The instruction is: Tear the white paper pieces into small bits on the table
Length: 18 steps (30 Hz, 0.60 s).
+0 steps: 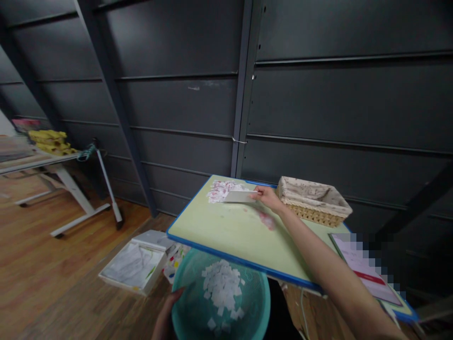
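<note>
My right hand (268, 197) is closed on one end of a flat white card (239, 196), held low over the pale yellow tabletop (201, 225). The card's far end meets a heap of small white paper pieces with reddish marks (220, 187). Below the table's front edge is a green plastic basin (260, 302), with many small white paper squares (222, 285) inside. My left hand (171, 302) grips the basin's left rim, thumb over the inside; its other fingers are hidden. A blurred pinkish patch (267, 220) shows on the table near my right forearm.
A cloth-lined wicker basket (311, 215) stands at the table's back right, with a printed sheet (368, 269) near the right edge. An open white box (132, 267) lies on the floor at left. Another table (38, 161) stands farther left; a dark panelled wall (184, 108) rises behind.
</note>
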Tool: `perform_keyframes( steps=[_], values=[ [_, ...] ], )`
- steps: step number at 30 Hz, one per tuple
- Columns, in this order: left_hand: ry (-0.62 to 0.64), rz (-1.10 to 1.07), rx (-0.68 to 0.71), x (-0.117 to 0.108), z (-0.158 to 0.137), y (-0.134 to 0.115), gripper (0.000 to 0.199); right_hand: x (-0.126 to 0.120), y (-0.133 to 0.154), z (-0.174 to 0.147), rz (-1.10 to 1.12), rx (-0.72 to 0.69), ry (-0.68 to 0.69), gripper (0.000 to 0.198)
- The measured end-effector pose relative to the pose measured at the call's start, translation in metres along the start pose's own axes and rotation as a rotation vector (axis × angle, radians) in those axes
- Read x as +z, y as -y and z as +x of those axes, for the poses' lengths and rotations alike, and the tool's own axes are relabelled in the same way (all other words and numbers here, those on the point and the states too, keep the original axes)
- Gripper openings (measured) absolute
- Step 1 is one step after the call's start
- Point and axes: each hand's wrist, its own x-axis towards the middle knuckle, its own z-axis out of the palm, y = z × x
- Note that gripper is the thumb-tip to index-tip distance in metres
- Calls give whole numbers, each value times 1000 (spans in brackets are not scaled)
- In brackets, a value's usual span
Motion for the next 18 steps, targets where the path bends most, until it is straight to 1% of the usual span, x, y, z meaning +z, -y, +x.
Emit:
perform_keyframes(
  steps=[4, 6, 8, 12, 15, 18],
  values=[
    [-29, 26, -13, -8, 4, -2, 70, 19, -3, 17, 21, 9, 67, 48],
    [-23, 14, -11, -11, 6, -4, 72, 23, -6, 20, 13, 13, 91, 46],
    [-44, 11, -17, -11, 7, -6, 74, 23, -8, 20, 4, 17, 108, 43],
    [-109, 25, -44, -7, 4, -10, 70, 12, -8, 15, 2, 40, 180, 40],
    [-57, 43, -14, -7, 4, -6, 71, -4, -7, 5, -13, 74, 255, 41],
    [3, 70, 45, -11, 10, 1, 79, -17, -3, -6, -24, 94, 291, 42]
  ],
)
